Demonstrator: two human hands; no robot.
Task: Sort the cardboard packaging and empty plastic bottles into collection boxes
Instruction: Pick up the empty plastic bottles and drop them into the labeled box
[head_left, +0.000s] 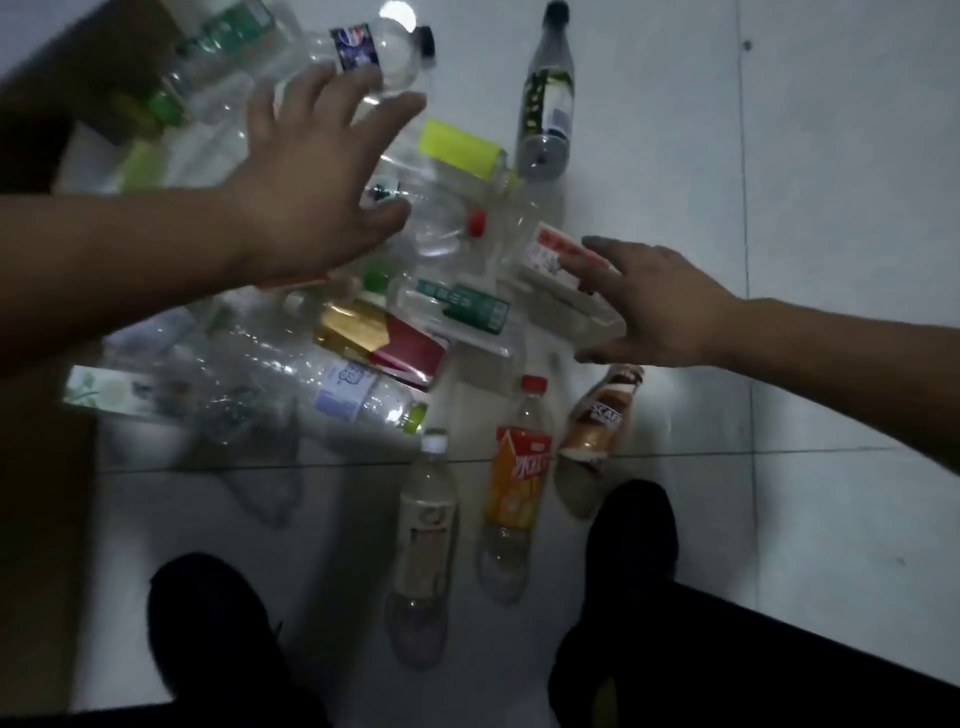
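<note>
1. Your left hand (317, 176) is open, with fingers and thumb spread wide, over the far side of the pile. It holds nothing. Its fingertips are at a clear bottle with a dark blue label and black cap (374, 52), but the blur hides whether they touch it.
2. Your right hand (660, 306) is also open, fingers straight and thumb held apart below them. Its fingertips lie on the near end of a white-and-red carton (550, 254) without closing round it.
3. That carton sits at the right edge of the pile, partly on clear plastic.
4. Between your hands lie a clear bottle with a red cap (452, 228) and a bottle with a yellow-green label (462, 148).
5. Nearer you, a clear bottle with a green label (462, 306) rests against a gold-and-red carton (384, 338). A bottle with a pale purple label (353, 389) lies just beside them.
6. Apart from the pile, near your shoes (623, 571), are three bottles in a row: a white-capped bottle (426, 540), an orange-labelled bottle (519, 478) and a brown coffee bottle (597, 415).
7. A dark-capped bottle (548, 98) stands alone at the far side.
8. Everything rests on the pale tiled floor (831, 208).
9. A brown cardboard box (41, 519) shows at the left edge.
</note>
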